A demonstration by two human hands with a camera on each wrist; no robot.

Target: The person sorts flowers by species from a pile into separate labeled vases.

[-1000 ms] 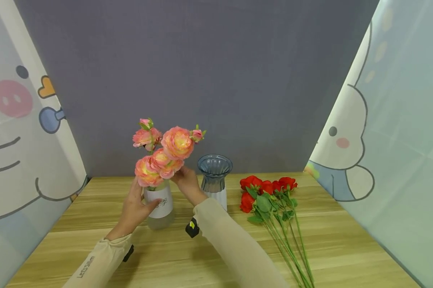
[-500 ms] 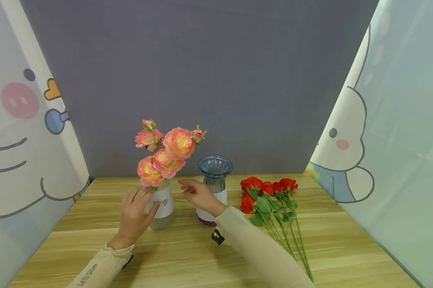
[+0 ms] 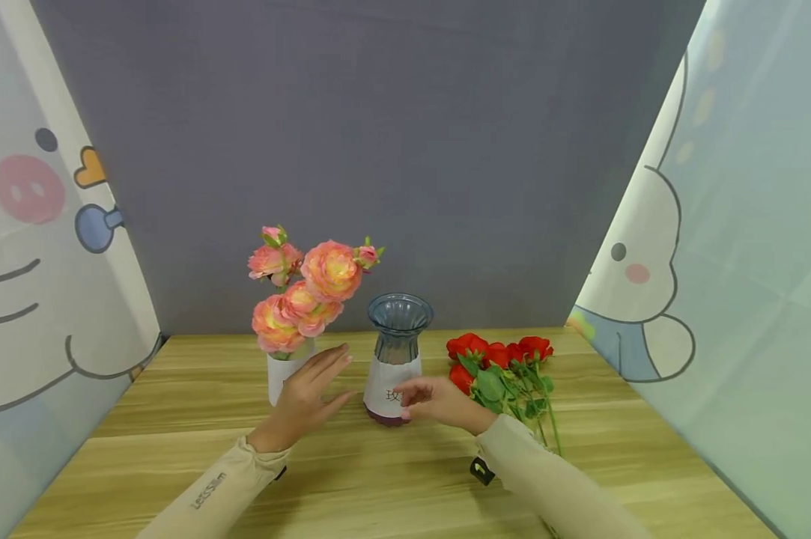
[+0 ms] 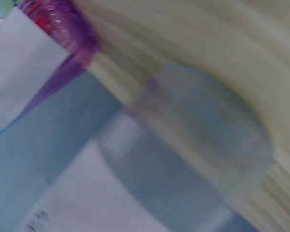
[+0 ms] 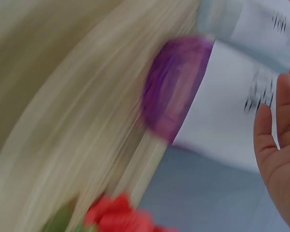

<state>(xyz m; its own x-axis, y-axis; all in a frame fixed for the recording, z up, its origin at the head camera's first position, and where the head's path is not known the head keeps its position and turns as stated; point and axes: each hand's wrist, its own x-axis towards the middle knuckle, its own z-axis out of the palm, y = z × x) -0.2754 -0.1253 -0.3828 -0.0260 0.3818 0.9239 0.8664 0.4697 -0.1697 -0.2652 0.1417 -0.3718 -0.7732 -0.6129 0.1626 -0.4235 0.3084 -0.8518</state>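
Note:
A clear vase with a white paper label (image 3: 278, 380) holds pink-and-yellow flowers (image 3: 307, 299) on the left. My left hand (image 3: 307, 397) is in front of it, fingers extended and hiding part of the label; whether it touches the vase I cannot tell. Right of it stands a blue glass vase (image 3: 397, 348) with a white label and a purple base (image 5: 176, 89). My right hand (image 3: 439, 404) is before this vase's lower right side, fingers loosely bent and holding nothing. In the left wrist view the clear vase (image 4: 208, 121) is blurred and no hand shows.
Several red roses (image 3: 469, 346) with long green stems lie on the wooden table (image 3: 142, 449), right of the blue vase and partly behind my right arm. A grey panel (image 3: 405, 150) stands behind, with cartoon-printed side walls.
My right hand has left the pink flowers and moved right, to the front of the blue vase. My left hand has come off the clear vase's left side and shifted right. The flowers stay in place.

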